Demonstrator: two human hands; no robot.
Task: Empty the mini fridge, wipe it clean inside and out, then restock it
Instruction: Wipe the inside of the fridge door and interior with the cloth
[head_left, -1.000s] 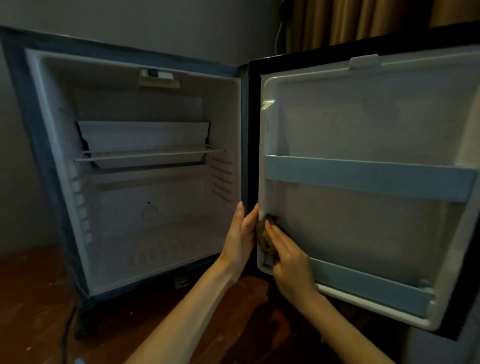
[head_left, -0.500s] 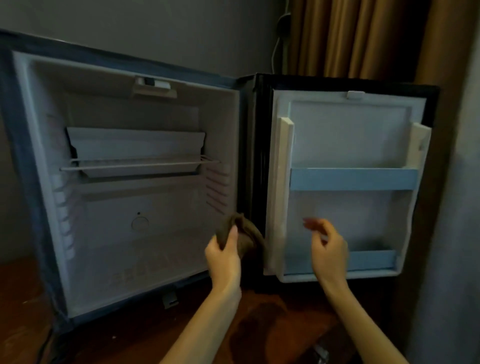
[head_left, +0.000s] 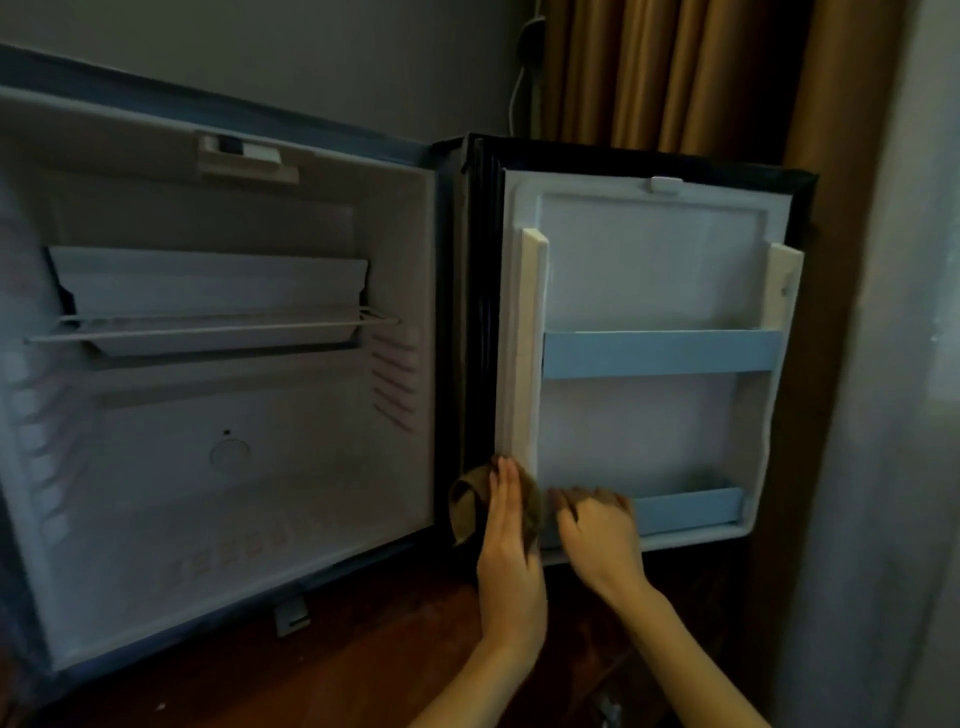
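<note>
Near, 6 o'clock, 2 hands: left hand (head_left: 506, 525), fingers straight, presses 1 brown cloth (head_left: 467, 504) flat on the door (head_left: 649, 270) at its hinge-side edge; right hand (head_left: 597, 525) curls by the lower rail (head_left: 691, 512), grip unclear. Beyond, 9 o'clock: empty mini fridge (head_left: 260, 493), 1 wire shelf (head_left: 208, 330); 3 o'clock: door w/ 2 blue rails (head_left: 660, 353). Judged step: wiping inside. Next: sweep cloth up the door edge, firm pressure.

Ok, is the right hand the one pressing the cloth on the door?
No, the left hand lies flat on the brown cloth at the door's hinge-side edge; the right hand sits beside it.
</note>
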